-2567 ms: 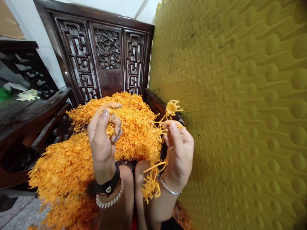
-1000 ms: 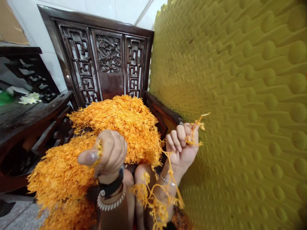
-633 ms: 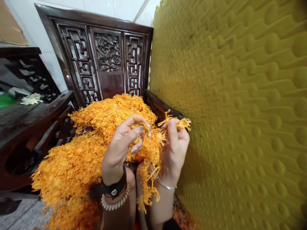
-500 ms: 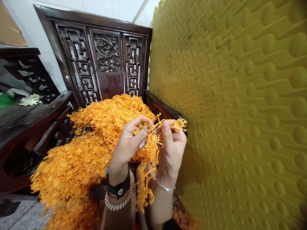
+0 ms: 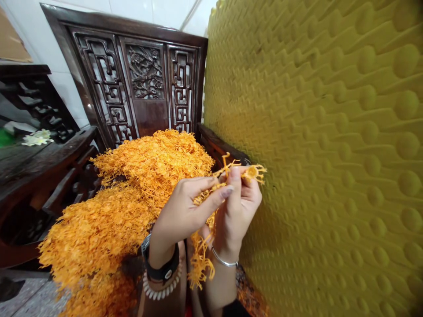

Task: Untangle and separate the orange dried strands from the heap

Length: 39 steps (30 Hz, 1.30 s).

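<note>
My left hand (image 5: pixel 185 211) and my right hand (image 5: pixel 239 204) meet in front of me over my knees. Both pinch one orange plastic sprig (image 5: pixel 246 172) with small flower heads; its tip sticks out to the right above my right thumb. More of the sprig's strands (image 5: pixel 200 262) hang down between my wrists. My left thumb and fingers close on a small piece of it next to my right thumb. A big heap of the same orange plastic flower pieces (image 5: pixel 132 185) lies just beyond and left of my hands.
The heap rests on a dark carved wooden bench (image 5: pixel 145 79). A tall yellow foam sheet with bumps (image 5: pixel 330 154) stands close on my right. A dark wooden table (image 5: pixel 29 158) with a few white flowers (image 5: pixel 35 138) is at the left.
My left hand swung down to the left, then came back to my right hand. Both hands now pinch the sprig close together, and my left fingers have slid over toward my right thumb.
</note>
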{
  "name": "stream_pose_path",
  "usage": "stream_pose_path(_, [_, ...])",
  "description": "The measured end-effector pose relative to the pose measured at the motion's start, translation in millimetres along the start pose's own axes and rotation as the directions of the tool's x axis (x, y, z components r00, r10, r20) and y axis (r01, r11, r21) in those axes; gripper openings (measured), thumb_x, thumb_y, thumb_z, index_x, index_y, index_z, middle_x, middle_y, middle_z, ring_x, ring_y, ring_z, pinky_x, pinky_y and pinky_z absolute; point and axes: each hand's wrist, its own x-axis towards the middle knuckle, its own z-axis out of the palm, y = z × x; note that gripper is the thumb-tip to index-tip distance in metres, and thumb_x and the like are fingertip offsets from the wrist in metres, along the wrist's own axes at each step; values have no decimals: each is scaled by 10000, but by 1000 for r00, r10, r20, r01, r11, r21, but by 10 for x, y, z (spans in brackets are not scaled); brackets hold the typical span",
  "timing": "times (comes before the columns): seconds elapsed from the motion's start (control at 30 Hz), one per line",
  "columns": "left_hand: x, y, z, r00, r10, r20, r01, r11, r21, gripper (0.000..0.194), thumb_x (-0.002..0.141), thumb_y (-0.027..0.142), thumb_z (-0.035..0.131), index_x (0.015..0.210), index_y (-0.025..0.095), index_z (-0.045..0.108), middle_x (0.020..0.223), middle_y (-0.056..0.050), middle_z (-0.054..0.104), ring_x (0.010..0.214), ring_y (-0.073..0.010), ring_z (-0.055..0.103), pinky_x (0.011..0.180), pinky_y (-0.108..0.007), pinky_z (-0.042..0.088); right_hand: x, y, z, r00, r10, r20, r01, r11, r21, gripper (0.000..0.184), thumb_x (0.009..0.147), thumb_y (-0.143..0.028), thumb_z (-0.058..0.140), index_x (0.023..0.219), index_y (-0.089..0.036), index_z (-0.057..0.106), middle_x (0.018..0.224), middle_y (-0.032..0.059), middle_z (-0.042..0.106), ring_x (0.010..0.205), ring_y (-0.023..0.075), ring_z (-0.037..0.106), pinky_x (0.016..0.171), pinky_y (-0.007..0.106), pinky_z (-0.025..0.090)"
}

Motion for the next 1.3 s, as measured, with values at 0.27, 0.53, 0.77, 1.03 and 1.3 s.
stream_pose_path(0.27, [-28, -162, -15, 997, -48, 57, 73, 776, -626, 297, 886, 333, 488, 643, 165, 517, 499, 49, 342, 370, -38, 258, 326, -166, 211, 3, -114, -43, 864, 256, 433, -400, 871, 285, 495, 857, -444, 502, 486, -191, 293, 424, -91, 194, 351, 29, 130, 327, 181, 133])
stream_pose_path(0.53, [99, -179, -75, 996, -20, -88, -53, 651, -757, 411, 878, 397, 433, 539, 164, 419, 458, 54, 357, 282, -10, 244, 267, -137, 194, 108, 72, -26, 851, 130, 509, -405, 779, 479, 415, 839, -414, 530, 508, -195, 409, 416, -87, 238, 341, 43, 175, 327, 174, 185])
stream_pose_path(0.77, [26, -97, -105, 977, -150, -148, 44, 832, -554, 230, 877, 366, 449, 991, 217, 583, 566, 37, 478, 370, -55, 361, 329, -194, 226, 151, 96, -215, 406, 177, 897, -400, 917, 1, 269, 805, -277, 574, 558, -177, 610, 498, -17, 537, 461, 77, 469, 478, 216, 376])
stream_pose_path(1.03, [1, -89, -189, 1000, 0, 7, 1, 990, -140, 254, 827, 389, 490, 699, 174, 532, 628, 15, 480, 596, -113, 440, 579, -242, 362, 176, 70, -221, 363, 268, 892, -379, 917, -122, 325, 721, -276, 639, 473, -170, 456, 436, -75, 308, 402, 37, 239, 382, 210, 182])
stream_pose_path(1.3, [-15, -154, -225, 998, -24, -67, 14, 990, -140, 343, 855, 354, 518, 570, 169, 472, 541, 32, 388, 511, -87, 355, 507, -232, 302, 175, 20, -197, 606, 271, 748, -272, 954, -126, 278, 658, -258, 709, 520, -168, 486, 455, -74, 344, 421, 38, 250, 393, 205, 176])
